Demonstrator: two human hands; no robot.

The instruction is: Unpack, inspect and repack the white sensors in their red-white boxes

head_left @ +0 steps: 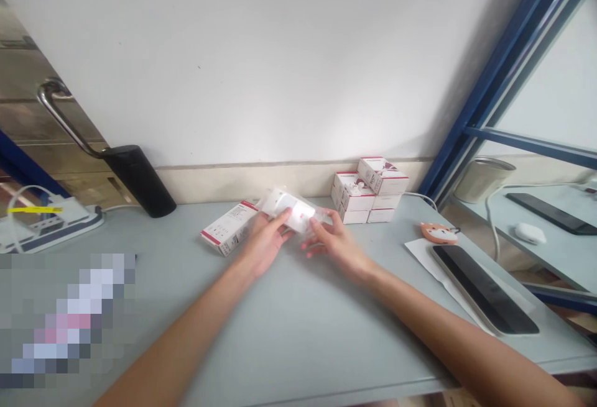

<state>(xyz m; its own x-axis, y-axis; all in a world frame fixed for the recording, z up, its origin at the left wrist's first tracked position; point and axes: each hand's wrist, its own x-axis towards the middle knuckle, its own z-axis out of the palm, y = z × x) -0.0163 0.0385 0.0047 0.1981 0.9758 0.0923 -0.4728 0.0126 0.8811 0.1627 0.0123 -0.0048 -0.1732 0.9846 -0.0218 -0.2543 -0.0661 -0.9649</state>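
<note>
Left grip point(265, 242) nearly closed, fingertips and thumb pinching one side of a clear plastic bag point(298, 211) around a white item with a red mark; right grip point(338, 245) pinching the opposite side. Bag held between both, just above a pale grey worktop point(280, 326). Close beside the left grip, a white-and-red box point(228, 228) lying flat; farther right, a stack of matching boxes point(370, 192) by the wall. Main risks: slick plastic slipping from so light a pinch and dropping onto the worktop, or a stray wrist or elbow toppling the loosely piled stack.
</note>
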